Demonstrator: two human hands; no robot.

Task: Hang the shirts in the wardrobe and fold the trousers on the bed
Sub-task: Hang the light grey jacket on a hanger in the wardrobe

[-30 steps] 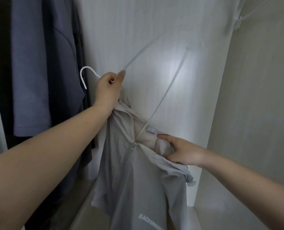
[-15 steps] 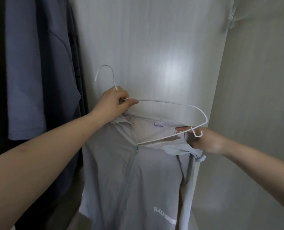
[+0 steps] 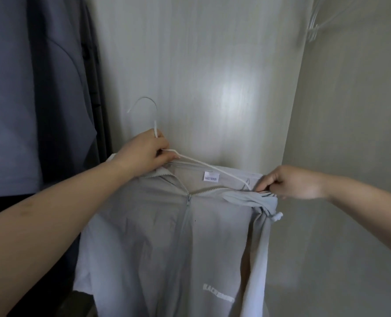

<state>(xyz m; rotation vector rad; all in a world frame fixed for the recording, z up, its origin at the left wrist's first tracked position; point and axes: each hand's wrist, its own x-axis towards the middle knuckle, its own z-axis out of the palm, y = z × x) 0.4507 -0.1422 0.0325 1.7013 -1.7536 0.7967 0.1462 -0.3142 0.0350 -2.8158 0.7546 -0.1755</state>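
Note:
A light grey zip-front shirt hangs in front of me inside the wardrobe, with a white label at its neck. A white wire hanger sits partly inside its collar, hook upward. My left hand grips the hanger's neck together with the left side of the collar. My right hand pinches the shirt's right shoulder, where the hanger's right arm disappears under the fabric. The hanger's left arm is hidden by my left hand and the cloth.
Blue and dark grey garments hang at the left. The pale wardrobe back panel is straight ahead and a side wall stands at the right. Blurred white hangers show at the top right.
The hanger has swung from a steep tilt to level. Its right end, bare half a second ago, now lies under the shirt's shoulder, and my right hand has shifted onto that shoulder.

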